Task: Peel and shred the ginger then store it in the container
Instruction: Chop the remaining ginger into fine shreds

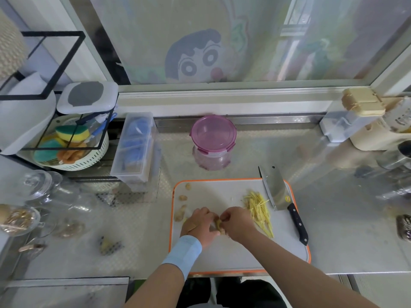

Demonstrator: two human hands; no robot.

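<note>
A small yellowish ginger piece (219, 225) sits between my two hands over the white, orange-rimmed cutting board (222, 254). My left hand (200, 225), with a light blue wristband, grips it from the left. My right hand (238, 222) pinches it from the right. A pile of yellow ginger shreds (258, 207) lies on the board's right part. Several ginger scraps (182, 205) lie along the board's left edge. A cleaver (278, 194) with a black handle rests on the board's right side. The purple-lidded round container (212, 141) stands shut behind the board.
A clear box of blue items (135, 147) and a dish rack with sponges (71, 141) stand at the left. Glass jars (42, 187) crowd the near left. A dispenser (355, 116) and metal cups (398, 156) stand at the right. A ginger bit (109, 244) lies on the counter.
</note>
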